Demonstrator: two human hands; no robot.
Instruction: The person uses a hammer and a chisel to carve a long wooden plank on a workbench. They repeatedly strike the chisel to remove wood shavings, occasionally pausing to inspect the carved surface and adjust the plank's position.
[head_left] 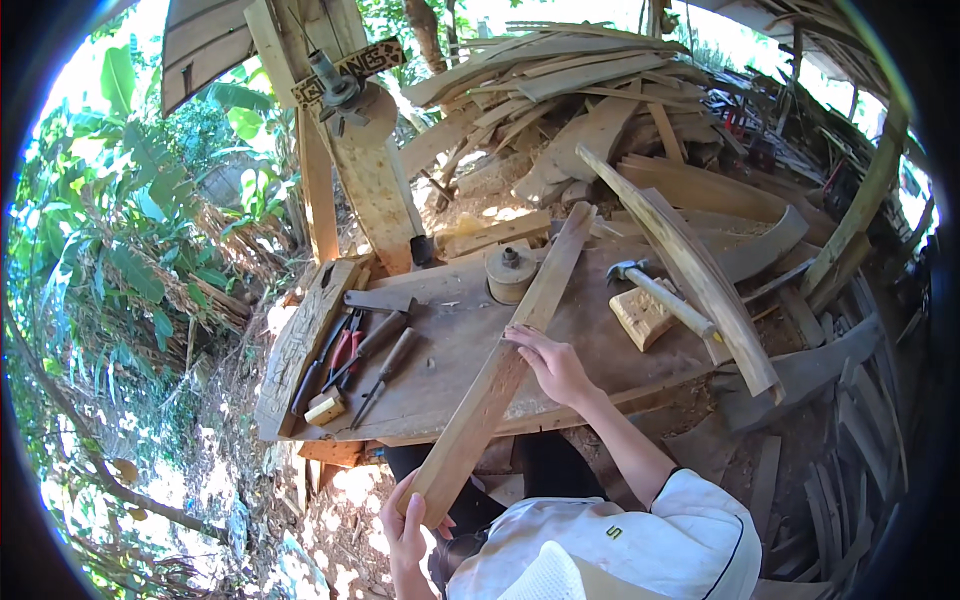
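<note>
A long, flat wooden plank [470, 425] slants from my lap up across the workbench, its far end lying over the bench top. At the plank's near end, my left hand [408, 520] is closed around it, thumb on the upper face. My right hand [555, 370] grips the plank about midway, coming from its right edge with the fingers laid across the top face. Just left of the plank's far part, a round wooden block with a metal bolt and nut [510, 272] sits in the bench top.
On the bench [450, 345] at left lie a hammer [385, 330], red-handled pliers [347, 355] and a chisel [388, 375]. A claw hammer [665, 300] rests by a wooden block [640, 318] at right, near a long leaning slab [690, 270]. Stacked planks [560, 75] rise behind.
</note>
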